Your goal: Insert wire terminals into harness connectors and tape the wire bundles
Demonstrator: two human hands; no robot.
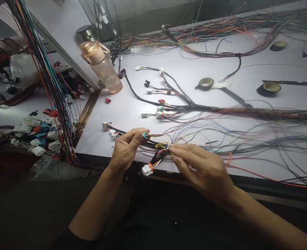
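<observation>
White table (128, 118) past your hands. Your left hand (126, 147) pinches green plug (144, 135); your right hand (198, 166), fingers nearly closed, pinches wires (165, 150). Table edge (91, 156) near both; bottle (106, 73) beyond left.

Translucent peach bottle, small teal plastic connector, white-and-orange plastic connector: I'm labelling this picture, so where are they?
Peach bottle (105, 73): head view, on its body.
Teal connector (145, 135): head view, on its housing.
White-and-orange connector (145, 170): head view, on its white end.

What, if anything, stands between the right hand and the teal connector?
Only thin wires, some yellow, cross the gap between the right hand and the teal connector in the left hand. The white-and-orange connector sits below that gap.
</observation>
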